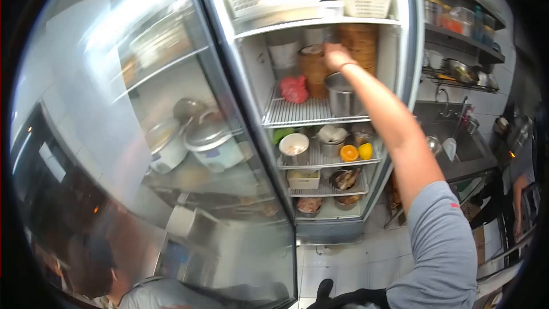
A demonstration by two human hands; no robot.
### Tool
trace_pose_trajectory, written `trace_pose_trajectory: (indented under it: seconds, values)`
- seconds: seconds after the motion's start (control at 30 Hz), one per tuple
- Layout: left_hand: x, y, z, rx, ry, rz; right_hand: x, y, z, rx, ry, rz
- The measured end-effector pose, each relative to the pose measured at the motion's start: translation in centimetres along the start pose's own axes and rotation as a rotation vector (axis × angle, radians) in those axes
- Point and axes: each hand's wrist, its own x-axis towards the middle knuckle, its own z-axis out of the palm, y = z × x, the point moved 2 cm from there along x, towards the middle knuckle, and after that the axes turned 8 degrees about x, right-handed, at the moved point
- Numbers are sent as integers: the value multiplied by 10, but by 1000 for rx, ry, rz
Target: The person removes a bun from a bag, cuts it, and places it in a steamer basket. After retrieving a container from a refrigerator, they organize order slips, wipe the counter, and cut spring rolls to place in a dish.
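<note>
The right hand (337,57) reached in above the steel pot (343,102), which stood near the front edge of the wire shelf (294,113), presumably for easy access. Blur hid whether its fingers pinched anything; the left hand was out of view

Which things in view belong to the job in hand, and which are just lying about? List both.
Likely part of it:
right hand, reaching in
open fridge
metal pot and brown container, nearest the hand

Seemingly just there:
red bag
orange fruit
yellow fruit
</note>
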Motion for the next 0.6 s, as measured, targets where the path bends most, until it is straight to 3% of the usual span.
trace_pose_trajectory:
  seconds: [0.2, 0.37, 0.43, 0.6]
  values:
    - [1, 2, -12, -4, 22, -29, 2, -5, -10, 117, 49, 17]
    - [-12, 8, -20, -10, -7, -38, -2, -1, -28, 109, 168, -88]
    - [-19, 13, -20, -27, -26, -33, -34, -15, -63, 142, 57, -101]
    - [-49, 31, -11, -129, -193, -6, -167, 5, -116, 311, 66, -355]
